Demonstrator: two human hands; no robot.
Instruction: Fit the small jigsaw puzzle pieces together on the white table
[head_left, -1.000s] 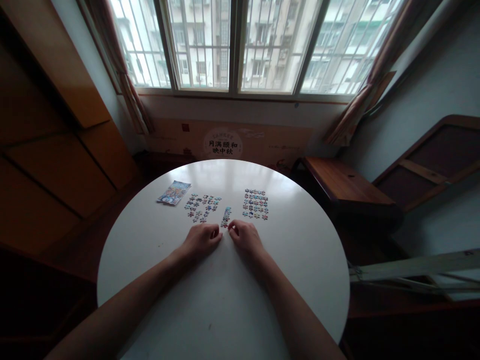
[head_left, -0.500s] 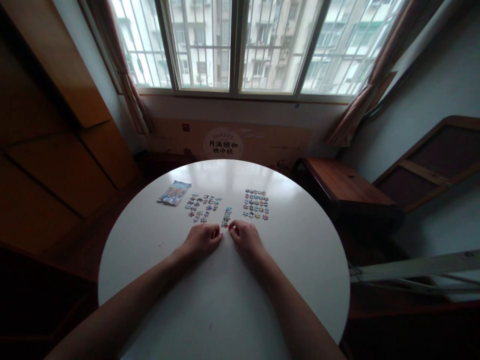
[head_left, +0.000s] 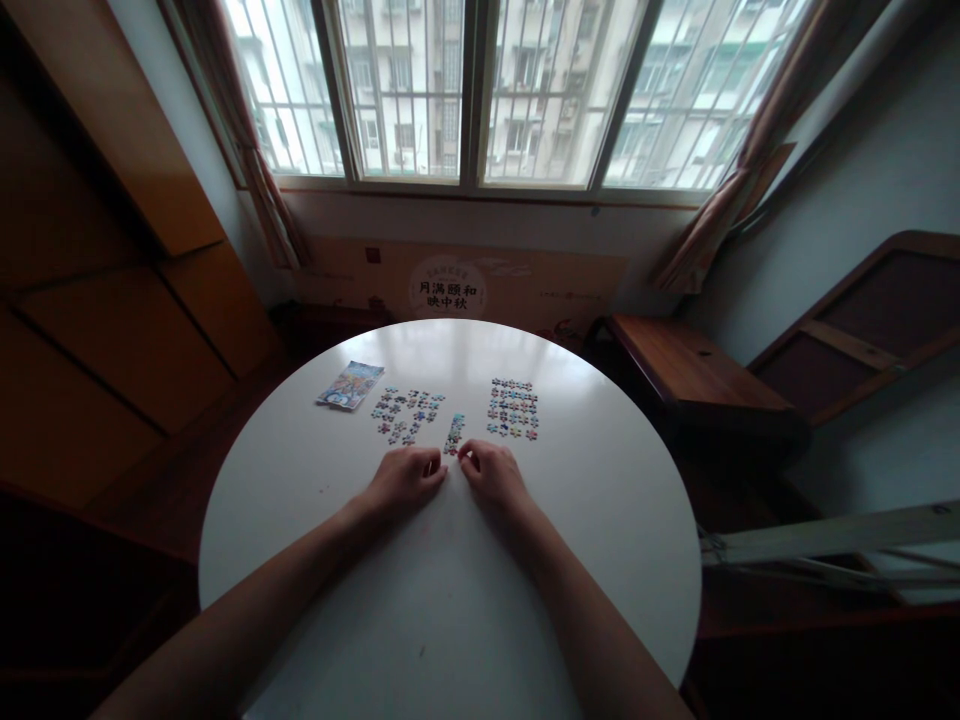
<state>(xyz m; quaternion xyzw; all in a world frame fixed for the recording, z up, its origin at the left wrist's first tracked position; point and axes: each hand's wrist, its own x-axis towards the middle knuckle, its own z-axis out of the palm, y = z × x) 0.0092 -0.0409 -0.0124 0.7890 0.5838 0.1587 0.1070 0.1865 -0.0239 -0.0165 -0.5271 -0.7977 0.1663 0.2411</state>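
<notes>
Both my hands rest on the white round table (head_left: 450,600), fingers curled. My left hand (head_left: 405,476) lies below a loose group of jigsaw puzzle pieces (head_left: 405,410), its fingertips pressed together; anything in them is too small to make out. Curled at the lower right end of a narrow strip of joined puzzle pieces (head_left: 453,436) is my right hand (head_left: 492,472). Its thumb and forefinger are closed right by the strip's bottom piece; whether they grip it I cannot tell. Rows of sorted puzzle pieces (head_left: 513,408) lie beyond my right hand.
A colourful picture sheet or packet (head_left: 351,385) lies at the table's far left. Beyond the table stand a low wooden bench (head_left: 675,358) on the right and a printed panel (head_left: 525,275) under the window. A wooden cabinet (head_left: 120,330) is on the left.
</notes>
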